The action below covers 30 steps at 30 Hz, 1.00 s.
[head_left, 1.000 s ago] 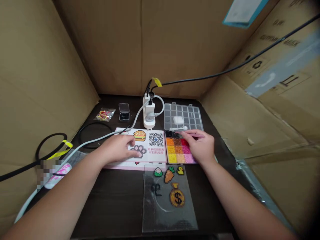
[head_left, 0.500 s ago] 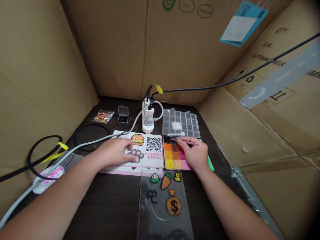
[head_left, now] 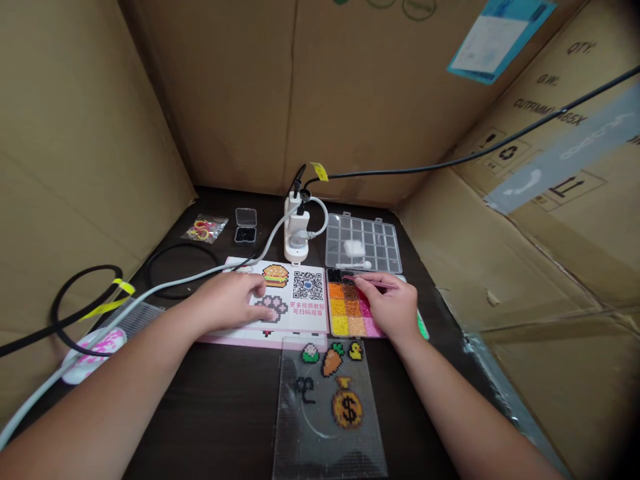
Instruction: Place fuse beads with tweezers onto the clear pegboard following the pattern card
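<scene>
Pink tweezers (head_left: 376, 283) are pinched in my right hand (head_left: 395, 304), their tips over the black beads at the back left of the bead box (head_left: 340, 308). Orange, yellow and pink beads fill other compartments. My left hand (head_left: 234, 300) rests on the pattern sheet (head_left: 309, 317), thumb and fingers apart beside the printed paw and burger. Nearer to me lies a clear pegboard (head_left: 320, 453). On it sit a bead carrot (head_left: 332, 361), a money bag (head_left: 347, 408), a duck (head_left: 355, 351), a green-and-white piece (head_left: 310, 353) and a partial black outline (head_left: 305, 389).
The bead box's clear lid (head_left: 363, 243) lies open behind it with a small white case on it. A white power strip (head_left: 296, 243) stands behind the sheet, its cables (head_left: 165, 288) running left. Cardboard walls (head_left: 240, 100) surround the table.
The view has tilted slightly, so the scene sits a little differently in the frame. Both hands stay almost in place, the tweezers still over the black beads.
</scene>
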{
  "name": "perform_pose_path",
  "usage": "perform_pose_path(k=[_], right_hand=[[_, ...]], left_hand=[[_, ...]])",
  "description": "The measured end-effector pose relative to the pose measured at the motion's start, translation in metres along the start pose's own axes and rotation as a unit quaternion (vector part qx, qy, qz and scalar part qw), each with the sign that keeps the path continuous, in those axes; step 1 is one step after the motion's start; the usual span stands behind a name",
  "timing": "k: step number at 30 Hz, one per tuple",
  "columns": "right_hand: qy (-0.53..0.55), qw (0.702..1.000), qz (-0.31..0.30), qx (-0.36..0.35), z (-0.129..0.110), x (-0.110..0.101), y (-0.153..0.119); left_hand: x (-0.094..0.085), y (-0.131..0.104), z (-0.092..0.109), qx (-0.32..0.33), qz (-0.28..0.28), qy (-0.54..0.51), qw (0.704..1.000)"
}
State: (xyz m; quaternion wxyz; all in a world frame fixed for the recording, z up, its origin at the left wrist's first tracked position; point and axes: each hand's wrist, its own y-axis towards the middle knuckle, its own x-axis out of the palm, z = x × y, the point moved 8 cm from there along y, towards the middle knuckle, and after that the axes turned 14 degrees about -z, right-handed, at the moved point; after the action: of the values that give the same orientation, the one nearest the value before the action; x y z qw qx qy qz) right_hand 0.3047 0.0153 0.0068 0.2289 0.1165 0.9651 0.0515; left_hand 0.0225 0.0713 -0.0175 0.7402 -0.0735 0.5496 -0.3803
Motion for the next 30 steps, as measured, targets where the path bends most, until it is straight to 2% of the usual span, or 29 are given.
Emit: perform_pose_path(k=[8,22,30], right_hand=[[0.002,1.0,-0.003,0.0,-0.001,0.0,0.0],[0.017,1.0,0.006,0.004,0.001,-0.002,0.0],[0.099,0.995,0.01,0.005,-0.005,-0.011,-0.012]], left_hand=[[0.0,0.0,-0.002,0.005,0.006,-0.022,1.0],[0.0,0.0,-0.001,-0.004,0.0,-0.002,1.0],[0.0,-0.001,0.0,0.001,0.0,-0.001,1.0]])
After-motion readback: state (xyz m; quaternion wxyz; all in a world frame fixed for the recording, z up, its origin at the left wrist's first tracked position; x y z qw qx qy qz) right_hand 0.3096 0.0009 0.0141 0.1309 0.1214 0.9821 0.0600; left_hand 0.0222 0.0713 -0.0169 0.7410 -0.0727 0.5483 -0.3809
